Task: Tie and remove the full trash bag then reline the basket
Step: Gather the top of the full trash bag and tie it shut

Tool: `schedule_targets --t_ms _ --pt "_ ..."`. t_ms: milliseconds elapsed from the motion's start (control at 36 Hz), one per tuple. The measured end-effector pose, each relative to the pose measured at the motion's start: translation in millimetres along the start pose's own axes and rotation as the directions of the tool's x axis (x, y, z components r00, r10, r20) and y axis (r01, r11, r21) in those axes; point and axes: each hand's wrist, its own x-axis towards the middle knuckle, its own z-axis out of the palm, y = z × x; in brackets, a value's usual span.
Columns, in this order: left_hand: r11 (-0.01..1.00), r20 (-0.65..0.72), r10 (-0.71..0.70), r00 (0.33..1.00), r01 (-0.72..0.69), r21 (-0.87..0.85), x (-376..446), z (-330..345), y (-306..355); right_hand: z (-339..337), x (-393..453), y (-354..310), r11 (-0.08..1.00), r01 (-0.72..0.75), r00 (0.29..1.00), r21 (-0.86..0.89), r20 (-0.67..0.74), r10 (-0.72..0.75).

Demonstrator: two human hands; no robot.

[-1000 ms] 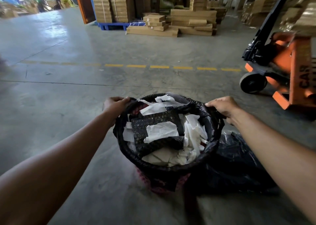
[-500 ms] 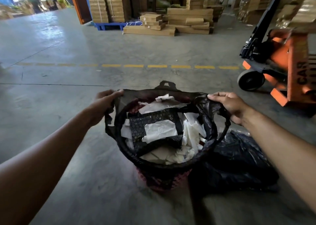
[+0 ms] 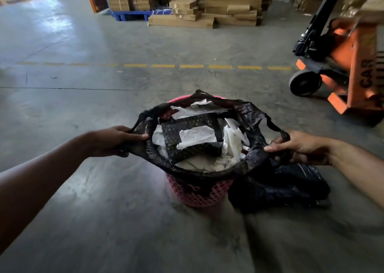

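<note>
Grey concrete floor (image 3: 87, 220), worn and patchy, sheen seen at far left. Dashed yellow line (image 3: 191, 66) painted across it, thin dark joint seen just nearer. Pink basket (image 3: 199, 193) stood on floor at centre. Crumpled black bag (image 3: 286, 189) laid on floor, touching basket's right side. Orange pallet jack (image 3: 340, 65) parked at right, black wheel on floor. Flat cardboard boxes (image 3: 207, 13) stacked on floor beyond line, blue pallet (image 3: 133, 15) set to their left.

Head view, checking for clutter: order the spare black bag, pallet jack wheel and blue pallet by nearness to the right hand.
From the right hand:
1. Spare black bag, on the floor just below.
2. Pallet jack wheel, beyond, right.
3. Blue pallet, far back left.
</note>
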Motion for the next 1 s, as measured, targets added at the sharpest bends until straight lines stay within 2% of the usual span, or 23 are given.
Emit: schedule_targets --t_ms 111,167,222,278,306,361,389,417,472,556,639,722,778,861,944,1000 --pt "0.967 0.070 -0.080 0.994 0.060 0.246 -24.1 -7.3 17.5 -19.5 -20.5 -17.3 0.997 0.053 0.998 -0.048 0.019 -0.052" --pt "0.952 0.100 -0.068 0.993 0.035 0.303 -37.5 -15.8 30.7 -34.2 -29.6 -36.8 0.990 0.126 0.990 -0.061 -0.052 -0.129" --pt "0.942 0.085 0.006 0.996 -0.034 0.334 -48.5 -22.2 45.4 -49.3 -38.3 -57.8 0.979 0.201 0.967 -0.034 -0.151 -0.204" --pt "0.934 -0.042 0.145 0.989 -0.123 0.335 -52.0 -23.2 53.5 -59.0 -45.1 -69.5 0.966 0.258 0.945 0.002 -0.206 -0.252" --pt "0.930 -0.148 0.232 0.961 -0.175 0.324 -51.2 -21.9 55.0 -59.5 -48.5 -71.3 0.965 0.264 0.942 0.003 -0.216 -0.257" --pt "0.914 -0.361 0.382 0.851 -0.291 0.283 -44.3 -21.6 50.8 -51.0 -49.4 -66.7 0.970 0.243 0.946 -0.028 -0.215 -0.243" --pt "0.906 -0.414 0.417 0.809 -0.332 0.262 -40.2 -22.5 47.1 -42.0 -47.9 -61.4 0.972 0.234 0.948 -0.033 -0.214 -0.236" --pt "0.909 -0.431 0.415 0.801 -0.339 0.243 -39.9 -23.2 45.4 -34.5 -44.8 -54.5 0.971 0.237 0.948 -0.018 -0.215 -0.235" --pt "0.919 -0.379 0.393 0.838 -0.345 0.191 -45.2 -25.4 44.4 -17.1 -40.9 -42.8 0.957 0.279 0.940 0.074 -0.224 -0.257" --pt "0.912 -0.364 0.340 0.867 -0.398 -0.096 -52.5 -35.7 44.7 -4.7 -37.7 -38.9 0.922 0.321 0.923 0.218 -0.291 -0.252" --pt "0.820 -0.385 0.312 0.869 -0.451 -0.353 -52.6 -34.8 48.4 -13.4 -32.2 -45.3 0.852 0.416 0.864 0.319 -0.432 -0.260" --pt "0.728 -0.343 0.364 0.866 -0.494 -0.476 -45.1 -17.5 60.3 -22.1 -26.5 -60.7 0.779 0.510 0.814 0.364 -0.497 -0.301" --pt "0.700 -0.307 0.432 0.848 -0.530 -0.479 -41.4 3.0 75.7 -15.6 -21.0 -73.8 0.763 0.558 0.785 0.327 -0.507 -0.357" --pt "0.683 -0.244 0.523 0.817 -0.572 -0.454 -39.5 38.1 102.0 0.6 -8.0 -98.0 0.765 0.627 0.689 0.148 -0.562 -0.457" --pt "0.693 -0.228 0.621 0.750 -0.661 -0.287 -24.6 66.1 111.1 22.1 -0.7 -120.7 0.775 0.632 0.648 -0.027 -0.529 -0.548" --pt "0.706 -0.177 0.682 0.710 -0.702 -0.096 -15.4 84.6 111.2 40.3 2.8 -130.8 0.759 0.612 0.621 -0.222 -0.460 -0.635"
